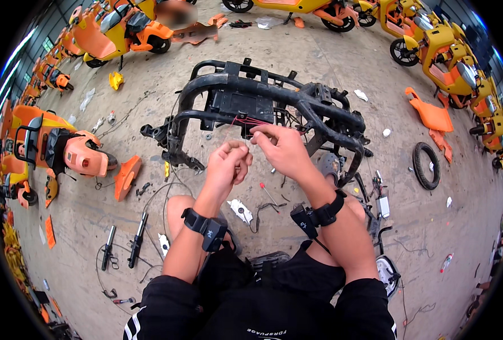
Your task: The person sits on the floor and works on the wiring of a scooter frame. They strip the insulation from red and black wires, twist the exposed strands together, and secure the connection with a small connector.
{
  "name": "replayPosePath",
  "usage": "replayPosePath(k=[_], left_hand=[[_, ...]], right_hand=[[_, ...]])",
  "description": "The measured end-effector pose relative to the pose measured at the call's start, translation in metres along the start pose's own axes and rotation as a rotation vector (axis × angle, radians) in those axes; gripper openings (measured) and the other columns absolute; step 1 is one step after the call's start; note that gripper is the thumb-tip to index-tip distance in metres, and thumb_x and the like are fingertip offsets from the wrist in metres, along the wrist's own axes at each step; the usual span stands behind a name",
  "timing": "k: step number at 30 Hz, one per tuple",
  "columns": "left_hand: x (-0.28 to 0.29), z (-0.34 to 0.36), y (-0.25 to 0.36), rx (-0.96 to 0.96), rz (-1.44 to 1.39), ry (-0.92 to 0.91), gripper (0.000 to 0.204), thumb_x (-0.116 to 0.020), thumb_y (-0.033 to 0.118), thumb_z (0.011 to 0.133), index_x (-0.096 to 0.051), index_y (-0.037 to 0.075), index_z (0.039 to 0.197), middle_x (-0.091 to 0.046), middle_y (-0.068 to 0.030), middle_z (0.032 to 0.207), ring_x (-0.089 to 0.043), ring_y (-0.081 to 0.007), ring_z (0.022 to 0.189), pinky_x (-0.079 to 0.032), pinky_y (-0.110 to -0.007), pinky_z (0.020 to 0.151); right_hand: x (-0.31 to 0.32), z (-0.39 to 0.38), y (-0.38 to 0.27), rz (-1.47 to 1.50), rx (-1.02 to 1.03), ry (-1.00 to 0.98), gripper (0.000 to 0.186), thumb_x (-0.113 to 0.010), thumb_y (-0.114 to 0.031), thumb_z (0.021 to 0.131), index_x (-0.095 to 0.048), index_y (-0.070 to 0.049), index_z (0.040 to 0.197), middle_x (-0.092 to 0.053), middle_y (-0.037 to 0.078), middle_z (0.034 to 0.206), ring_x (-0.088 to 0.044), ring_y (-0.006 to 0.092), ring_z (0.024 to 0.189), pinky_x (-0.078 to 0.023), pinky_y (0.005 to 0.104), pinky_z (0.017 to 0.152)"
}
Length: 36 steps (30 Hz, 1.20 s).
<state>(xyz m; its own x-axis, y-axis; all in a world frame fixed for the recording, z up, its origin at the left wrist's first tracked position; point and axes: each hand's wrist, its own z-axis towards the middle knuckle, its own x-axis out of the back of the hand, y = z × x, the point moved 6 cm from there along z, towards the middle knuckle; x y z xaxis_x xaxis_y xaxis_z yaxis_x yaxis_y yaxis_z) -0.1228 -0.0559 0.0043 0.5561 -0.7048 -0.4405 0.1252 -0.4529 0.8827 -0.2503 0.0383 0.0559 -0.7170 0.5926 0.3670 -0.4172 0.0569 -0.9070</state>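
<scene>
A black tubular metal frame point(240, 85) stands on the floor before me, with red wires point(251, 121) along a lower bar. My left hand point(227, 165) is just in front of that bar, thumb and forefinger pinched on what looks like a thin wire, too small to be sure. My right hand point(278, 148) is close beside it, slightly higher, fingers closed near the red wires and a fine wire hanging there; its exact hold is unclear.
Concrete floor point(331, 51) holds scooters point(84, 153), orange panels point(433, 116), a loose tyre point(419, 165), two shock absorbers point(137, 243), a red-handled screwdriver point(268, 192), cables and a white part point(240, 211). More scooters line both sides. My legs are below my arms.
</scene>
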Motion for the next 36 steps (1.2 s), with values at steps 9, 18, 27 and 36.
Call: replayPosePath(k=[9, 18, 27, 36], left_hand=[[-0.008, -0.079, -0.005, 0.102, 0.527, -0.177, 0.018, -0.065, 0.015, 0.098, -0.070, -0.002, 0.103, -0.071, -0.0057, 0.072, -0.055, -0.0057, 0.053, -0.039, -0.022, 0.048], [-0.049, -0.155, 0.015, -0.079, 1.085, -0.397, 0.054, -0.069, 0.020, 0.092, -0.053, 0.000, 0.140, -0.075, -0.0141, 0.093, -0.071, -0.0334, 0.070, -0.059, -0.040, 0.064], [-0.039, -0.161, 0.002, -0.112, 0.975, -0.530, 0.036, -0.070, 0.021, 0.093, -0.068, 0.006, 0.126, -0.071, -0.0108, 0.070, -0.069, -0.0243, 0.058, -0.055, -0.034, 0.056], [0.015, -0.043, 0.013, -0.155, 0.442, 0.176, 0.025, -0.066, 0.019, 0.100, -0.071, -0.004, 0.109, -0.060, -0.0003, 0.060, -0.050, -0.0035, 0.049, -0.033, -0.022, 0.043]], right_hand=[[-0.025, -0.011, -0.011, 0.268, -0.251, -0.407, 0.036, -0.069, -0.027, 0.096, -0.073, 0.009, 0.102, -0.074, 0.012, 0.079, -0.068, 0.0123, 0.073, -0.052, 0.0268, 0.065], [0.000, -0.005, 0.020, 0.389, -0.251, 0.058, 0.026, -0.059, -0.009, 0.094, -0.071, 0.008, 0.110, -0.070, 0.008, 0.074, -0.067, 0.0132, 0.064, -0.052, 0.0264, 0.057], [0.038, 0.013, 0.021, 0.317, -0.196, 0.239, 0.025, -0.063, -0.014, 0.097, -0.072, 0.005, 0.111, -0.065, 0.007, 0.080, -0.067, 0.0167, 0.066, -0.056, 0.0319, 0.063], [0.031, 0.013, -0.004, -0.344, 0.079, 0.438, 0.018, -0.064, -0.021, 0.093, -0.075, -0.006, 0.095, -0.067, 0.013, 0.092, -0.067, 0.0340, 0.082, -0.053, 0.0432, 0.074]])
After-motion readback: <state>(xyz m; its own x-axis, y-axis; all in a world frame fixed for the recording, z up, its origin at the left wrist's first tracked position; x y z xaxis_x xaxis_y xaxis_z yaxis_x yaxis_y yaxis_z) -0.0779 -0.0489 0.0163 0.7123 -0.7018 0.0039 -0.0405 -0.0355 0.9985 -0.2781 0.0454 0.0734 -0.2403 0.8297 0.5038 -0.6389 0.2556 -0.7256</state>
